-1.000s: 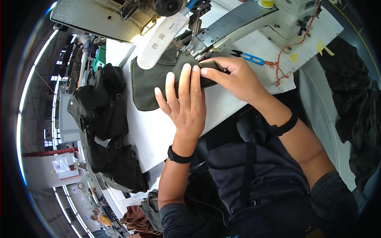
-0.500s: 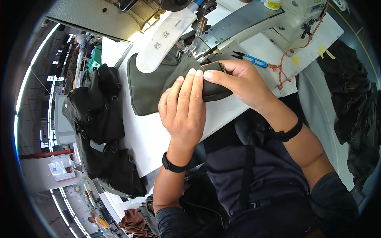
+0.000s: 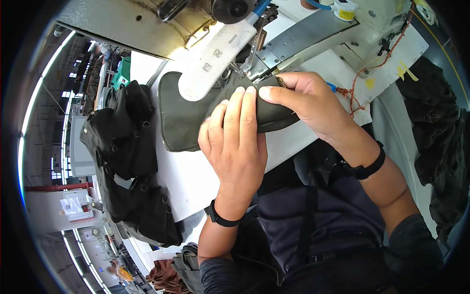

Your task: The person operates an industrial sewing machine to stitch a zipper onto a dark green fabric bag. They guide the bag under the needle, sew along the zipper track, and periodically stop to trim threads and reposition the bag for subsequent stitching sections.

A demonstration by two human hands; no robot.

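Observation:
An olive-green fabric piece [image 3: 178, 125] lies beneath the presser area of a sewing machine [image 3: 308, 39], under a white guard [image 3: 210, 63]. My left hand [image 3: 235, 147] presses on the fabric with its fingers held together and slightly curled, their tips just short of the needle area. My right hand [image 3: 318, 105] grips the fabric's right side between thumb and fingers, beside a short brass-coloured zipper edge [image 3: 282, 84]. Blue-handled thread snips [image 3: 332, 88] lie mostly hidden behind that hand, tied to an orange cord [image 3: 352, 95].
A pile of dark bags [image 3: 122, 142] sits along the left of the white table [image 3: 181, 186]. Dark fabric [image 3: 431, 127] hangs at the right. A small white bottle [image 3: 344, 11] stands at the back of the machine. A person in yellow [image 3: 125, 274] works far off at lower left.
The fabric and both my hands have shifted slightly toward me and right. My left hand's fingers, spread a second ago, are drawn together. The snips are now mostly covered by my right hand.

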